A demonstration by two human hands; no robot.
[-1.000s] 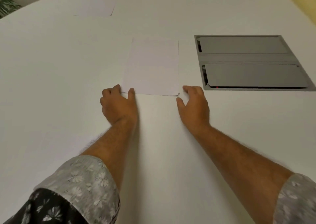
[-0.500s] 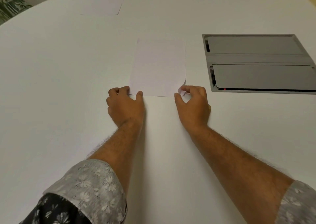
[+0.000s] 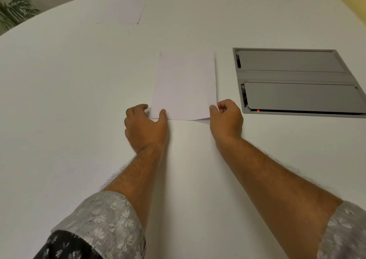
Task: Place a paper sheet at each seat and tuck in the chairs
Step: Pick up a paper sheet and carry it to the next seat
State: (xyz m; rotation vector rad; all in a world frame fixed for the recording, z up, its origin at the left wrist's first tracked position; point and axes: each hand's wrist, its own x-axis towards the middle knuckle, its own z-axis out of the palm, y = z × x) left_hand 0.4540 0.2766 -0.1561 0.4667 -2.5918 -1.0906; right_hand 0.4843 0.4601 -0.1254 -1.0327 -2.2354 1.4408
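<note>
A white paper sheet (image 3: 185, 84) lies lengthwise on the white table (image 3: 59, 100) in front of me. My left hand (image 3: 145, 126) sits at its near left corner, thumb pressing on the sheet's edge and fingers curled beside it. My right hand (image 3: 226, 118) pinches the near right corner between thumb and forefinger, and that corner is lifted a little off the table. A second white sheet (image 3: 122, 13) lies flat at the far side of the table. No chair is clearly visible.
A grey recessed cable box (image 3: 297, 80) with two lids and a small red light is set into the table right of the sheet. A green plant (image 3: 13, 11) stands beyond the table's far left edge. Dark shapes show past the far edge.
My right hand went from lying open beside the sheet to pinching and lifting its near right corner. My left thumb stayed on the near left corner.
</note>
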